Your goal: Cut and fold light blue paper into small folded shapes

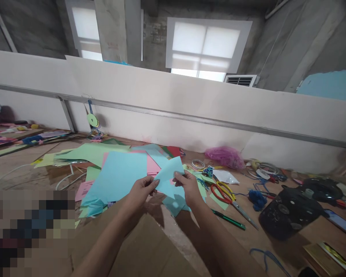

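Observation:
A small piece of light blue paper is held up between both hands above the worktable. My left hand pinches its left edge between thumb and fingers. On the paper's right edge, my right hand is closed in the same way, thumb on top. Behind and to the left lies a large light blue sheet, with pink and green sheets under and around it. Another blue paper piece rests on the table below my hands. Red-handled scissors and a green utility knife lie to the right of my right hand.
A black jar-like container stands at the right, beside blue yarn. A pink plastic bag lies against the white partition. Green sheets spread at the back left. A phone lies at the far right.

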A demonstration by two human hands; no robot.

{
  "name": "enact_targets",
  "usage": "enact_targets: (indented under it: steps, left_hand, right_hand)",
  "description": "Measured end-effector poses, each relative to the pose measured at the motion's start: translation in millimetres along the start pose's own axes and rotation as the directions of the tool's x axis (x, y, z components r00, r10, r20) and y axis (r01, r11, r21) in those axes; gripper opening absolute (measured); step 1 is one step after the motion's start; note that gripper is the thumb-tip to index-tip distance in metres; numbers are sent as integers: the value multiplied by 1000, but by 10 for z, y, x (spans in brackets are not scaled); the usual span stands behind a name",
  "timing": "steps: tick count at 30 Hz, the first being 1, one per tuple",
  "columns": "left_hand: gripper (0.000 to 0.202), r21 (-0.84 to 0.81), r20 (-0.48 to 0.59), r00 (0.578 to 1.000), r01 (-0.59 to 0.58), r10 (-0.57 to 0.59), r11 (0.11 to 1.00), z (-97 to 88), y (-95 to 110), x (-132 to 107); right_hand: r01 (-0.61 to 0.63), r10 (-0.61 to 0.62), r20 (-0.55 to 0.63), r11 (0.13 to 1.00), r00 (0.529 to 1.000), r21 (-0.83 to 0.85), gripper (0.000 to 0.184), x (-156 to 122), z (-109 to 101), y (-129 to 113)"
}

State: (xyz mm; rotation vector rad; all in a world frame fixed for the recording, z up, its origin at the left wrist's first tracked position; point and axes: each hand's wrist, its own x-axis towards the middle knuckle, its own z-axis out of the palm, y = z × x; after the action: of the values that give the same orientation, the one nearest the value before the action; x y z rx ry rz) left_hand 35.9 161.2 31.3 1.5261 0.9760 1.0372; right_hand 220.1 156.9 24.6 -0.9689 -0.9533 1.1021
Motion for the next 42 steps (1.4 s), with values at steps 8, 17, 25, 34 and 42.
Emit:
enact_targets:
  steps: [8,17,25,34,42]
  left_hand:
    - [32,298,73,997,-42,21,954,-36,248,-88]
    - [30,506,145,987,-131,66,852,62,642,-271]
    - [29,346,165,986,-79,22,935,-20,492,-412]
    - [36,103,-41,998,57,-53,993,-41,268,-348]
    - [40,-81,-302,952,25,-48,996,248,62,-262]
  right_hand:
    - [460,-470,133,700,873,-546,39,11,-253,-662]
    - [708,-236,680,394,694,-586,20,-284,12,-618]
    - [607,-117,675,565,729,-558,13,-167,-212,-689]
    - [260,-198,198,895,960,-363,25,45,-490,-671]
    - [-101,172,248,956,953,-276,35,-145,-130,-249]
